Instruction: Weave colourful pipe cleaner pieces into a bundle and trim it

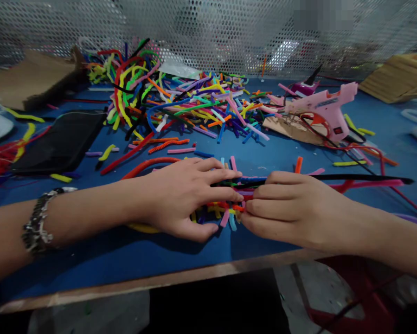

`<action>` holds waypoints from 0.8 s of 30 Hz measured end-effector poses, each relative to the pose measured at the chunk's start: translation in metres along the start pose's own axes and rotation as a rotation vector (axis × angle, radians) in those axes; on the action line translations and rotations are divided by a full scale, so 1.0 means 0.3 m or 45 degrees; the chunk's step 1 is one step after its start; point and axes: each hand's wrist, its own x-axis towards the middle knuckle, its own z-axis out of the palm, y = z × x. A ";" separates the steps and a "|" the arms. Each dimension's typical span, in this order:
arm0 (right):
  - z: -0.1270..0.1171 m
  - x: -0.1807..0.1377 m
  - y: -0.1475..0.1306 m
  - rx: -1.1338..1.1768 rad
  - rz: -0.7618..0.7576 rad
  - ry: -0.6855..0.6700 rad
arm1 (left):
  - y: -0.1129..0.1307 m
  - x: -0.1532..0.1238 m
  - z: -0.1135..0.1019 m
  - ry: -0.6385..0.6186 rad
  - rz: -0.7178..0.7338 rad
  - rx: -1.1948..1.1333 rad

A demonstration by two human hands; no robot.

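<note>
My left hand (185, 197) and my right hand (291, 208) meet near the front of the blue table (125, 255). Both are closed around a bundle of short coloured pipe cleaner pieces (225, 213) that pokes out between them. A long black pipe cleaner (361, 178) and a long pink one (371, 184) run out to the right from my right hand's fingers. A red pipe cleaner (149, 163) curves behind my left hand. A beaded bracelet (37, 222) is on my left wrist.
A big heap of coloured pipe cleaners (180, 102) lies at the back centre. A pink glue gun (323, 109) rests at the back right on brown paper. A black phone (60, 141) lies at left. Perforated metal mesh (208, 32) closes the far side. Wooden sticks (399, 76) sit far right.
</note>
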 end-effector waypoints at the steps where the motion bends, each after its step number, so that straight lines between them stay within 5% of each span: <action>1: -0.002 -0.001 -0.006 -0.006 -0.008 0.012 | -0.001 0.000 0.001 0.001 0.001 0.004; 10: -0.006 -0.003 -0.049 -0.036 0.062 0.087 | -0.005 -0.002 0.008 0.010 0.006 0.010; 18: 0.020 -0.053 -0.088 0.113 0.480 0.094 | -0.004 -0.003 0.004 -0.022 0.028 0.039; 24: 0.034 -0.055 -0.115 0.048 0.567 0.115 | -0.002 -0.002 0.000 -0.031 0.055 0.085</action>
